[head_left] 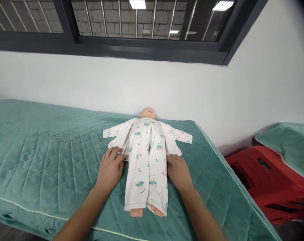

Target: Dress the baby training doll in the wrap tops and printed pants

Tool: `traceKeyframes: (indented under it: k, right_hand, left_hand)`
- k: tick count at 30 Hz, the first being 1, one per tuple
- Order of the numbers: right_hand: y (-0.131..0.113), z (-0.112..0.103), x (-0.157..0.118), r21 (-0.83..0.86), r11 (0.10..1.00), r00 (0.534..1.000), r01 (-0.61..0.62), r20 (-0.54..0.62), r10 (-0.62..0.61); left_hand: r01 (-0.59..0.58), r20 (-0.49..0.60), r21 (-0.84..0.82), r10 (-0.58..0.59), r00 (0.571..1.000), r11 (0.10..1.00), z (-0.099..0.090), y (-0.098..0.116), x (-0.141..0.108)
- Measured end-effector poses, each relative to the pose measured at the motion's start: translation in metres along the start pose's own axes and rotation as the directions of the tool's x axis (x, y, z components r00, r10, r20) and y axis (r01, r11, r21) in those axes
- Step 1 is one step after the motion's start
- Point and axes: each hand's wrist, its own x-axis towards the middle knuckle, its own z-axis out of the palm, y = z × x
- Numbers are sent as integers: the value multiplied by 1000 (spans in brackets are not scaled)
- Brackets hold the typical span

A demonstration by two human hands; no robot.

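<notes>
Flanking a bald, peach-coloured baby doll (148,113), my two bare hands are resting low against its white, teal-printed cloth outfit (139,164). The doll is lying on its back on a green, diamond-quilted bedcover (74,160), straight ahead of me. Its long axis is running away from me: the head end is pointing at the plain white wall (91,80), the bare feet (136,212) are pointing back my way, and the long patterned sleeves (183,135) are stretching out to either side. My left hand (110,165) is curling its fingers at the edge of a loose white flap (120,140); my right hand (178,170) is touching the opposite flap (173,144) and sitting nearer the trouser legs, right against their outer edge. Whether either hand is pinching cloth or merely lying on it, I cannot tell (the fingertips are hiding from view). Off to my right, a red moulded-plastic object (267,180) is standing beside the bedcover.
</notes>
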Motion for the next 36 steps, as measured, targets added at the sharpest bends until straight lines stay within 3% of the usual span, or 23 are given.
traceKeyframes:
  k: [5,10,13,15,17,20,24,27,30,33,36]
  right_hand:
    - [2,-1,-2,72,994,996,-83,-15,84]
    - [5,0,-6,176,977,987,-117,-86,133]
    - [16,4,-10,409,900,929,-152,-251,271]
    - [28,7,-8,578,790,846,-205,-302,440]
    - [44,9,1,639,718,792,-276,-272,546]
    - [66,10,22,557,754,818,-347,-213,534]
    - [80,10,44,452,825,880,-338,-161,448]
    - [76,10,44,320,888,904,-329,-167,395]
    - [69,9,37,254,917,924,-307,-152,351]
    - [68,6,31,454,821,895,-347,-101,435]
    - [73,0,29,737,570,758,-365,-121,641]
  left_hand:
    - [-38,-4,-41,38,999,998,-6,7,-1]
    - [4,5,-138,-3,1000,990,-4,3,-2]
    - [175,-73,-260,-200,977,949,0,-8,-4]
    - [359,-121,-311,-412,903,880,3,-16,-3]
    - [494,-114,-275,-538,835,825,5,-23,2]
    - [596,-38,-110,-602,797,796,9,-31,13]
    - [666,42,48,-668,743,744,12,-38,30]
    - [659,76,56,-661,747,750,13,-43,36]
    - [672,61,-63,-669,741,738,11,-47,35]
    - [727,12,-278,-755,656,628,8,-49,30]
    - [719,-11,-403,-789,615,566,4,-48,27]
